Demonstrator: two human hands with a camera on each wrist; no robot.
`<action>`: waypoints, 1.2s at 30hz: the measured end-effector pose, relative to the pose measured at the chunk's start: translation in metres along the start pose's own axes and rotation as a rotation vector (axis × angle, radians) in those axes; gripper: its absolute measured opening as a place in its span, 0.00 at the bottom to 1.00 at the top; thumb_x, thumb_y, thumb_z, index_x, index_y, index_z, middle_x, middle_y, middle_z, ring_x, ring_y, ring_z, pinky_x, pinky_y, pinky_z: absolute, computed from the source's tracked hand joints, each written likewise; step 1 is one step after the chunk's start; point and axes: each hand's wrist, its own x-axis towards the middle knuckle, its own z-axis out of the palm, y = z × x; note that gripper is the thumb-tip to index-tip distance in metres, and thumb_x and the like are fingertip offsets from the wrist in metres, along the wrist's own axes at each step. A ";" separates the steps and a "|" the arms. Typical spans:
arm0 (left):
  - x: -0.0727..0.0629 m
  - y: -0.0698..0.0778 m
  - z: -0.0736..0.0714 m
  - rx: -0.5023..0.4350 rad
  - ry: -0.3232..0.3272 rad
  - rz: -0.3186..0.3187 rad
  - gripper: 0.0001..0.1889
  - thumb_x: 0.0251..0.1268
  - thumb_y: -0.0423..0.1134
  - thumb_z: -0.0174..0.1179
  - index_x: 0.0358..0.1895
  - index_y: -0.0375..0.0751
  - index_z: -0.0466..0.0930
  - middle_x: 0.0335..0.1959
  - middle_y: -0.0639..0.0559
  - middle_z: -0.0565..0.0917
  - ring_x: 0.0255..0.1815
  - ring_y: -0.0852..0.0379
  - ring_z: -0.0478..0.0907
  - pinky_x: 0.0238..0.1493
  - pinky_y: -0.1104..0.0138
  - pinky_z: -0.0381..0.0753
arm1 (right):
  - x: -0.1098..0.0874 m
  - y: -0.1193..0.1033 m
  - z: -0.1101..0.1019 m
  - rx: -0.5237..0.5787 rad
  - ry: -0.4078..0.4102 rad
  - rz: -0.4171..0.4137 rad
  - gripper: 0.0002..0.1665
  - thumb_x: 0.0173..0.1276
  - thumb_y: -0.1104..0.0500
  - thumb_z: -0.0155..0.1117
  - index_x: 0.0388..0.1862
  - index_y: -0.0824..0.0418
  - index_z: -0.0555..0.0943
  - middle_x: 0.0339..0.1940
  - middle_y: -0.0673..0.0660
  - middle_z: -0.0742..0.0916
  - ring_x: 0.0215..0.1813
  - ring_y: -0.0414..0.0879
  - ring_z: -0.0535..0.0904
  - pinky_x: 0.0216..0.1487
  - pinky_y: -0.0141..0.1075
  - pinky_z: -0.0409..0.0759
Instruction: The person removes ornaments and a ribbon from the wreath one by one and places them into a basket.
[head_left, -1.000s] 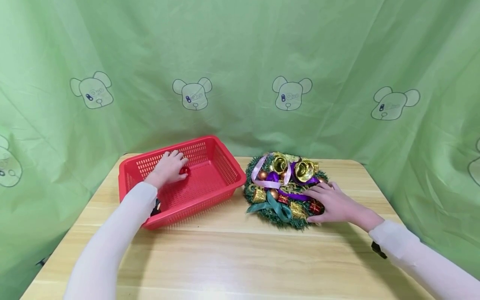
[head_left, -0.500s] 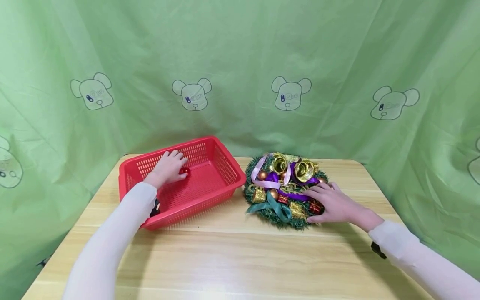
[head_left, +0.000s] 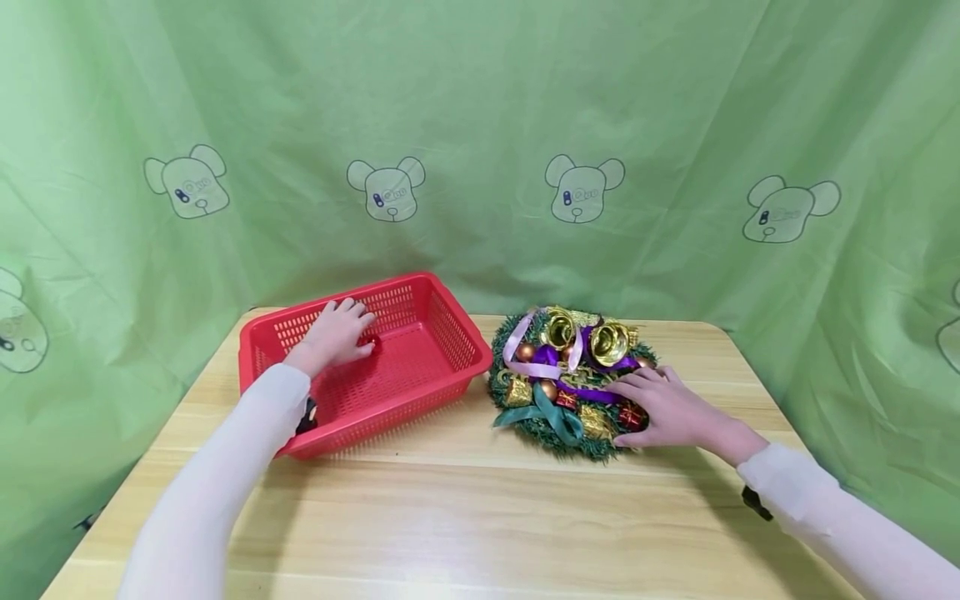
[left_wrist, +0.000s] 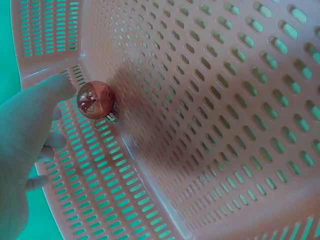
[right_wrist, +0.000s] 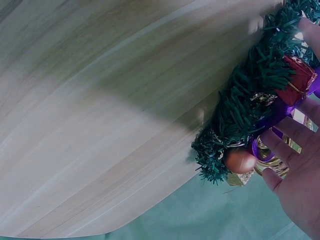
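Note:
Inside the red plastic basket [head_left: 420,367], my left hand [head_left: 335,335] reaches down with its fingers apart. A shiny red Christmas ball [left_wrist: 96,100] with a metal cap lies by the basket's inner wall. In the left wrist view the thumb [left_wrist: 62,86] points at the ball, close to its side, and the fingers are not curled round it. To the right, my right hand [head_left: 671,410] rests spread over the right edge of a Christmas wreath [head_left: 555,429]. Its fingertips lie among a red gift box [right_wrist: 296,82], purple ribbon and green tinsel.
Gold bells [head_left: 609,342], copper balls, a pink ribbon [head_left: 534,367] and a teal bow [head_left: 558,417] decorate the wreath, which lies close to the basket's right end. A green curtain [head_left: 480,242] hangs behind the wooden table [head_left: 450,517].

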 end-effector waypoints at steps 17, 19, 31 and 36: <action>0.013 0.010 -0.025 -0.068 0.090 -0.005 0.27 0.67 0.49 0.64 0.64 0.36 0.77 0.55 0.38 0.79 0.59 0.39 0.71 0.62 0.43 0.71 | 0.001 -0.001 0.000 0.002 0.010 -0.008 0.52 0.52 0.29 0.75 0.68 0.59 0.78 0.62 0.62 0.84 0.67 0.66 0.74 0.64 0.68 0.61; 0.016 0.012 -0.030 -0.075 0.099 -0.003 0.27 0.68 0.50 0.63 0.64 0.37 0.77 0.56 0.38 0.79 0.59 0.39 0.71 0.62 0.44 0.71 | 0.001 -0.001 0.000 -0.001 0.007 -0.006 0.53 0.51 0.28 0.75 0.68 0.59 0.78 0.62 0.62 0.84 0.67 0.66 0.74 0.64 0.68 0.61; 0.024 0.021 -0.063 -0.136 0.162 -0.060 0.26 0.69 0.50 0.62 0.65 0.40 0.78 0.56 0.40 0.80 0.59 0.41 0.71 0.63 0.46 0.69 | 0.000 -0.001 0.001 0.006 0.004 0.003 0.53 0.52 0.29 0.75 0.68 0.59 0.77 0.62 0.63 0.83 0.68 0.66 0.73 0.65 0.69 0.61; 0.025 0.026 -0.072 -0.147 0.205 -0.046 0.25 0.69 0.51 0.60 0.64 0.42 0.78 0.56 0.42 0.80 0.58 0.43 0.71 0.62 0.47 0.70 | 0.000 -0.001 0.000 0.008 0.009 -0.003 0.52 0.51 0.30 0.76 0.68 0.60 0.78 0.62 0.63 0.83 0.67 0.66 0.73 0.65 0.69 0.61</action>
